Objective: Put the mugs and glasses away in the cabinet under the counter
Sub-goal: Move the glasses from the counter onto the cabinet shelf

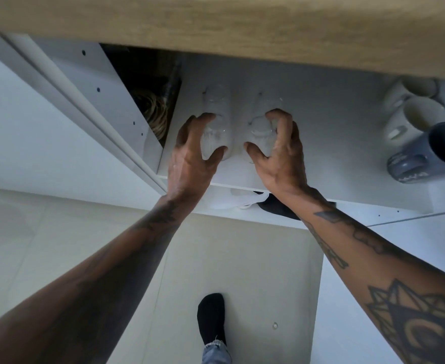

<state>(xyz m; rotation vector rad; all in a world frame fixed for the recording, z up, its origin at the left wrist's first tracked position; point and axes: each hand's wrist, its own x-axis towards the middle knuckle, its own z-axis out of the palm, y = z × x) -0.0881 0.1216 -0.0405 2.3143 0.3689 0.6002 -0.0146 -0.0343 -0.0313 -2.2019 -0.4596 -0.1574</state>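
Observation:
Both my hands reach into the open cabinet under the wooden counter (242, 30). My left hand (192, 156) wraps a clear glass (216, 137) standing on the white shelf (334, 143). My right hand (279, 156) grips a second clear glass (260, 135) beside it. Two more clear glasses (214, 97) (267, 101) stand just behind these. At the shelf's right end are two white mugs (410, 116) and a blue-grey mug (415, 161), partly cut off by the counter edge.
The cabinet's white side panel (84, 95) and open door (32, 122) are on the left, with a dark gap holding coiled cable (155, 114). White and black cloth (255, 203) lies on the lower shelf. My foot in a black sock (212, 316) stands on the pale floor.

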